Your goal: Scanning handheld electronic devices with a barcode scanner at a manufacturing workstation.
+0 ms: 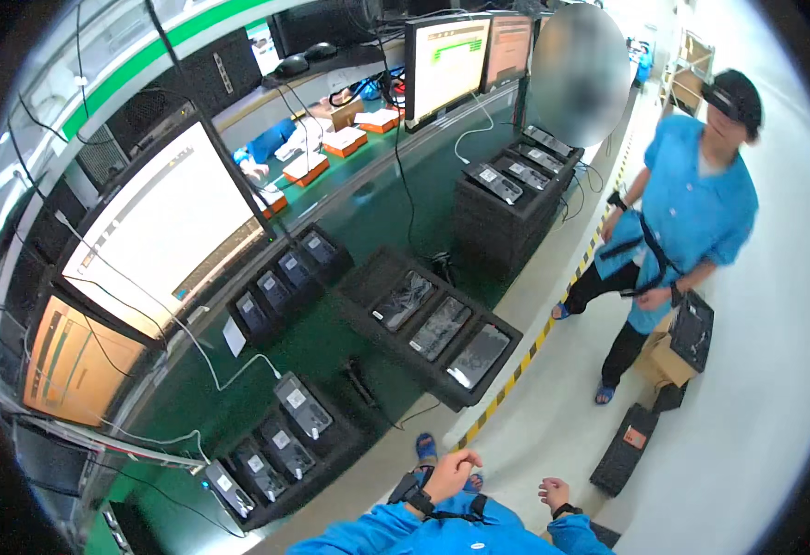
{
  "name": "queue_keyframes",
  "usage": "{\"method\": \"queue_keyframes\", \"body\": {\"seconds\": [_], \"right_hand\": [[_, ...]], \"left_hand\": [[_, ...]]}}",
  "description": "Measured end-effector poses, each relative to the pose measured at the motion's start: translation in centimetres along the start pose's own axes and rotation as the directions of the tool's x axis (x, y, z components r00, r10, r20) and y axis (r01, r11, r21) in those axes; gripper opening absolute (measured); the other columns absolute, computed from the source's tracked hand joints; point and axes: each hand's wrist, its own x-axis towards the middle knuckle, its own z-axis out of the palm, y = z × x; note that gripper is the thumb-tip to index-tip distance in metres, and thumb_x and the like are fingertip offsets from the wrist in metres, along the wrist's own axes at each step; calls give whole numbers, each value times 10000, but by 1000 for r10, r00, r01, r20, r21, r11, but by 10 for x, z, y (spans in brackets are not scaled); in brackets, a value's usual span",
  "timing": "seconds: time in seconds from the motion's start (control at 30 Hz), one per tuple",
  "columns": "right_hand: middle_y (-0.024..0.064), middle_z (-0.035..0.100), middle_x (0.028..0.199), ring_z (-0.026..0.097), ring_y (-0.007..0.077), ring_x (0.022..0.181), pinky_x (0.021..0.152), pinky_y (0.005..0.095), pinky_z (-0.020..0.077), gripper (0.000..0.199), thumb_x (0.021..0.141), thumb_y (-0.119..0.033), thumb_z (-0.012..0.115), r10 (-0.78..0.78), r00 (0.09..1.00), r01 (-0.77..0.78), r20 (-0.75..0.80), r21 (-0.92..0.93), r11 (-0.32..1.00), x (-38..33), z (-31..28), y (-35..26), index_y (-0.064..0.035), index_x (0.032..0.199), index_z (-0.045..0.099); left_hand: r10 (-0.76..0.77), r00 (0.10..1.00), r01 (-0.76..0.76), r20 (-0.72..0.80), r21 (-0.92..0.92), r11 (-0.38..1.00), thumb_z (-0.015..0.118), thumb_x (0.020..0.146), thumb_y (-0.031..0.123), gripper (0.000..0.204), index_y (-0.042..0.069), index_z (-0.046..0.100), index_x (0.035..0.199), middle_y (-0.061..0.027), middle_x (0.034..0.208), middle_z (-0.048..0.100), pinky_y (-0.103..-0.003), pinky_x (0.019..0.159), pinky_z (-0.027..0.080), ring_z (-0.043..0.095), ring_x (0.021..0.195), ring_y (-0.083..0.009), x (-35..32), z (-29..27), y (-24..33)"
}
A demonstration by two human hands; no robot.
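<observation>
My left hand point(452, 475) is in front of my body, near the bench's front edge, its fingers loosely bent and nothing visible in them. Off to its right hangs my right hand point(556, 494), fingers slightly curled and apart, with no object showing. Nearest to my hands is a black foam tray point(465, 396), jutting over the bench edge. In it lie three dark phones point(440, 328), which look wrapped in clear film. Another foam tray point(331, 453) at lower left carries several phones point(291, 453); white cables run to at least two of these.
Behind stand a foam tray of phones point(273, 289) and large monitors point(169, 227). Stacked foam trays point(493, 227) rise at the bench's far end. On the right a person in blue point(692, 213) stands by a cardboard box point(661, 356); a black case point(625, 450) lies on the floor.
</observation>
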Motion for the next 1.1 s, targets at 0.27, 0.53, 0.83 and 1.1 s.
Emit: {"method": "queue_keyframes", "body": {"seconds": [0.27,0.53,0.83,1.1], "right_hand": [[121,640,1040,650,253,851,665,350,524,355,930,-289,584,191,981,-192,14,51,980,19,-18,-53,-59,1199,551],[114,663,939,653,228,715,542,342,526,247,954,-222,560,214,976,-213,-36,26,977,79,-68,-124,-60,1140,571],[101,655,982,648,186,685,552,290,516,268,949,-209,563,42,960,10,278,-182,983,207,-17,-282,-33,1150,574],[100,649,1036,658,215,887,698,330,541,330,943,-273,571,48,806,165,590,-302,939,349,21,-401,-54,1189,566]], "left_hand": [[-148,981,118,-127,-215,969,408,859,72,211,20,610,826,8,635,505,-244,518,361,449,571,-72,80,4,-27],[-108,993,80,-44,-417,905,371,866,44,169,38,507,766,2,649,455,-240,531,339,416,597,-83,170,18,24],[-256,925,102,-279,-467,878,430,931,61,171,40,591,877,52,638,424,-226,492,293,370,562,-39,214,41,43],[-366,674,97,-641,-415,905,439,950,51,163,9,595,929,37,627,439,-233,502,318,390,555,-52,282,110,67]]}}
